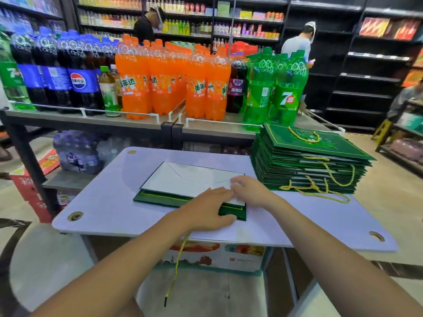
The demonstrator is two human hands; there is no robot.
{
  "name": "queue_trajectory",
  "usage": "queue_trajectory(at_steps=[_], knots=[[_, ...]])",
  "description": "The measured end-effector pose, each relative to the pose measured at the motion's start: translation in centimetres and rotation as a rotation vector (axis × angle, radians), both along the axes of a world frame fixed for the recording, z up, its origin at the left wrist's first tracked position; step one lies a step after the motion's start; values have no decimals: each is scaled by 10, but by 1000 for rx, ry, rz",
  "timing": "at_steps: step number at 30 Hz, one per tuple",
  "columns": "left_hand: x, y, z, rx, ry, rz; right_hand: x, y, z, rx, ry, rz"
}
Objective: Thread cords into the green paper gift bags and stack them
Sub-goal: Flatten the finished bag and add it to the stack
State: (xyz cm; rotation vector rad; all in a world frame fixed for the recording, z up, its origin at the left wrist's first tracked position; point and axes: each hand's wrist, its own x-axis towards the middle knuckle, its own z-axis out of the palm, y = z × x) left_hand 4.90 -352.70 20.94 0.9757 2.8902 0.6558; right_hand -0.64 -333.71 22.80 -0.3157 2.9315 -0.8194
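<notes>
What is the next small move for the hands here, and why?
Probably the right hand should pick up the cord: it hangs off the table edge from under the left hand, while the bag beneath both hands shows no handle yet.

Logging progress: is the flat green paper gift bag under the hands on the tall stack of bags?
No, the green paper bag lies on the white table, apart from the stack.

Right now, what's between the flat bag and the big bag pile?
Just a bare strip of white table, crossed by the right hand, seen in the head view.
</notes>
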Motion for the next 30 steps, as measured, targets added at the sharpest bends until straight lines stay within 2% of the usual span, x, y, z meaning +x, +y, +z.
queue_trajectory(at_steps=[2,4,6,8,11,12,15,17,20,22,24,27,29,30], knots=[[7,-11,5,-5,46,34,2,0,-8,39,43,20],[15,-26,8,-112,192,129,2,3,-15,115,114,47],[24,-40,8,-235,263,240,1,5,-24,155,166,61],[30,-52,11,-273,187,321,1,6,-30,146,200,56],[34,-72,24,-174,-20,361,-1,8,-34,134,219,56],[35,-78,33,-79,-132,357,-1,8,-34,139,224,59],[41,-89,69,376,-567,294,-3,7,-37,158,243,65],[39,-93,89,675,-754,233,-3,7,-36,158,249,60],[29,-88,101,1111,-931,115,-2,7,-36,146,253,51],[16,-78,102,1197,-923,47,-2,8,-38,128,260,47],[-3,-66,95,1045,-768,73,-3,9,-39,127,272,52],[-29,-55,71,561,-370,158,-4,11,-42,97,274,55],[-37,-54,52,239,-192,150,-6,13,-44,76,274,46],[-37,-55,46,154,-149,167,-6,13,-45,66,275,41]])
